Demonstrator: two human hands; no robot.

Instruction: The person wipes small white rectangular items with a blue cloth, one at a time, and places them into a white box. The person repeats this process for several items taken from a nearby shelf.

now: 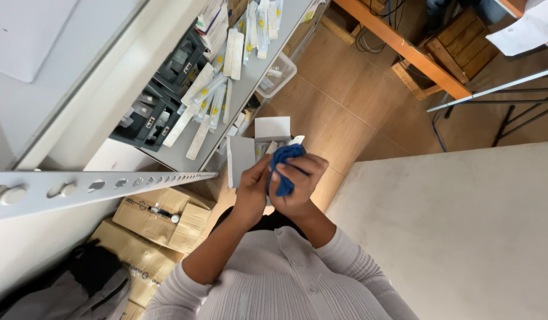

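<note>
Both my hands are raised in front of my chest and pressed together. My right hand [298, 189] is closed around a small blue cloth [284, 159], whose top pokes out above my fingers. My left hand [252, 192] grips the same bundle from the left side. Just behind the cloth a small white cardboard box [259, 141] with an open flap shows; who holds it I cannot tell.
A grey metal shelf [185, 155] on the left carries several long white packets [210, 98] and dark plastic bins [155, 106]. Brown cartons [161, 219] and a dark bag [78, 284] lie below. A pale tabletop [464, 237] is on the right, with wooden floor beyond.
</note>
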